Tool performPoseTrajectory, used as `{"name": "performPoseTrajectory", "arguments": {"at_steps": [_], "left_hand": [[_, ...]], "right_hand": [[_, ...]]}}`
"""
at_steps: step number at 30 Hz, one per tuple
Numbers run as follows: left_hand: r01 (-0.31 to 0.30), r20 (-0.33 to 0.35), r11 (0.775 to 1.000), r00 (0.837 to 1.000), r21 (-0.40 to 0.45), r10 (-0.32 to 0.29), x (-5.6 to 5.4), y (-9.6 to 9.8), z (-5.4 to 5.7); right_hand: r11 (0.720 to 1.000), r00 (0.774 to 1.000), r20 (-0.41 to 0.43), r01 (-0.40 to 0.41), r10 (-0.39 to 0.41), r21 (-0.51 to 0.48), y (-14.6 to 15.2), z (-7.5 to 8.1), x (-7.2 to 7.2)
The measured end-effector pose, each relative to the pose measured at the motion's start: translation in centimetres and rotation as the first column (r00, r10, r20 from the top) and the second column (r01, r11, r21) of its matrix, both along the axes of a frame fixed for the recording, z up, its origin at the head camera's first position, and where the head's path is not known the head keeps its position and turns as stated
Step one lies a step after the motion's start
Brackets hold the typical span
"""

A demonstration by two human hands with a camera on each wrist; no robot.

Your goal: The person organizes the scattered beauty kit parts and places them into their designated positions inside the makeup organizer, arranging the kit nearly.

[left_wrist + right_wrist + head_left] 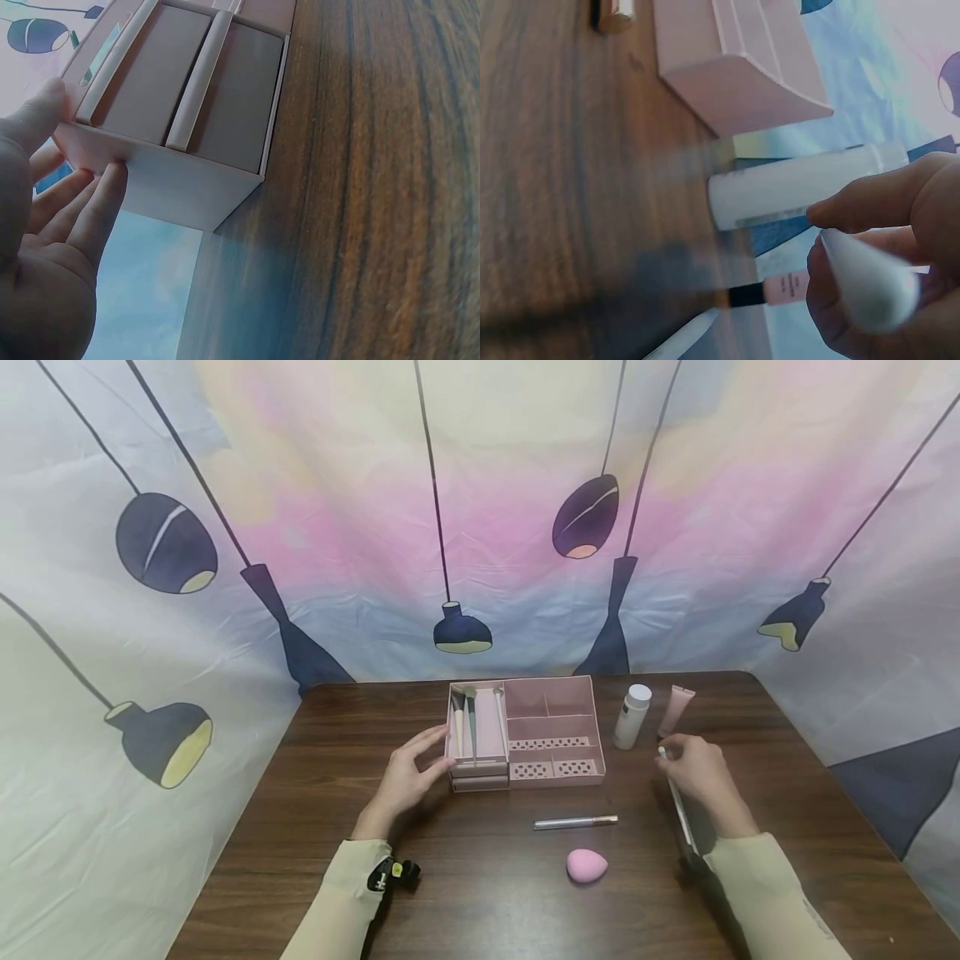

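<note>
My left hand [405,781] rests on the left side of a pink makeup organizer [555,781]. Its fingers lie nearly straight against the side wall, the thumb by the front corner, as the left wrist view [60,247] shows. Several makeup brushes [472,718] lie in the organizer's left top tray, above two small drawers [150,75]. My right hand [701,772] pinches a slim white stick [679,810] between thumb and fingers, right of the organizer. In the right wrist view the stick's rounded end [881,300] comes close to the camera; its exact kind cannot be told.
A white bottle [633,718] and a pink tube [677,710] on its black cap [747,294] stand behind the right hand. A silver pen-shaped item [575,822] and a pink makeup sponge [587,866] lie in front of the organizer. Another white tapered item [682,337] shows low in the right wrist view.
</note>
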State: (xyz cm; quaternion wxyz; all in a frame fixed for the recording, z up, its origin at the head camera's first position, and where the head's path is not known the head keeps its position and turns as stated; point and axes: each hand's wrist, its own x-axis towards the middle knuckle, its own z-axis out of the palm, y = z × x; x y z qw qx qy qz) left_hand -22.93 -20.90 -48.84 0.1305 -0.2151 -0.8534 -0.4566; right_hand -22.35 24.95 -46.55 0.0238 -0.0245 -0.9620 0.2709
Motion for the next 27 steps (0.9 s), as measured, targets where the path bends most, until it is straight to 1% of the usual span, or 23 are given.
{"name": "performPoseTrajectory", "arguments": {"at_steps": [5,9,13,16,21,27], "left_hand": [[-0.006,0.004,1.0,1.0,-0.007,0.006,0.0,0.0,0.0],[-0.013,0.003,1.0,1.0,-0.01,0.013,0.0,0.0,0.0],[0.005,0.021,1.0,1.0,0.027,-0.006,0.0,0.0,0.0],[0.007,0.028,0.999,1.0,0.033,-0.008,0.0,0.1,-0.1],[-0.018,0.012,1.0,1.0,-0.015,0.018,0.0,0.0,0.0],[-0.007,0.007,1.0,1.0,-0.013,0.007,0.1,0.0,0.0]], "right_hand": [[1.0,0.998,-0.055,-0.022,0.021,-0.007,-0.5,0.8,-0.2],[0.999,0.996,-0.078,-0.036,0.035,-0.009,-1.1,1.7,-0.3],[0.998,0.992,-0.114,-0.057,0.056,-0.007,-1.9,2.7,-0.4],[0.997,0.987,-0.142,-0.072,0.071,0.0,-2.5,3.3,-0.6],[0.996,0.981,-0.171,-0.093,0.091,-0.004,-3.9,4.2,-1.1],[0.991,0.97,-0.212,-0.129,0.119,-0.03,-5.6,5.0,-1.6]]}}
